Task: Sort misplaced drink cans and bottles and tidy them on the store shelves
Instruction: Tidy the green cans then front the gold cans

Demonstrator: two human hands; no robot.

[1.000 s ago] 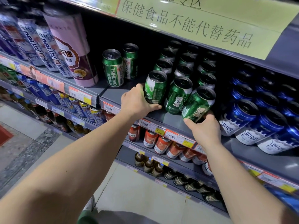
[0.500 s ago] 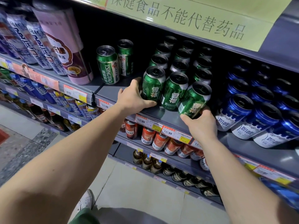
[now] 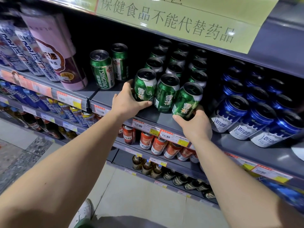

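Observation:
Three green beer cans stand in a front row on the grey shelf (image 3: 148, 115), with several more green cans in rows behind them. My left hand (image 3: 127, 102) grips the left front can (image 3: 145, 85) from its left side, thumb across its base. My right hand (image 3: 195, 125) grips the right front can (image 3: 188, 100) low down, fingers curled round its bottom. The middle can (image 3: 166, 92) stands between the two, touched by neither hand. All three lean slightly in this wide view.
Two green Tsingtao cans (image 3: 102, 69) stand to the left, beside a tall pink can (image 3: 56, 51) and blue-white cans. Blue and white cans (image 3: 230, 112) fill the shelf to the right. Orange cans (image 3: 146, 139) and bottles sit on lower shelves. A green sign (image 3: 172, 22) hangs above.
Both hands keep their hold on the outer front cans. The left can has turned a little so its label faces me; the view has shifted slightly.

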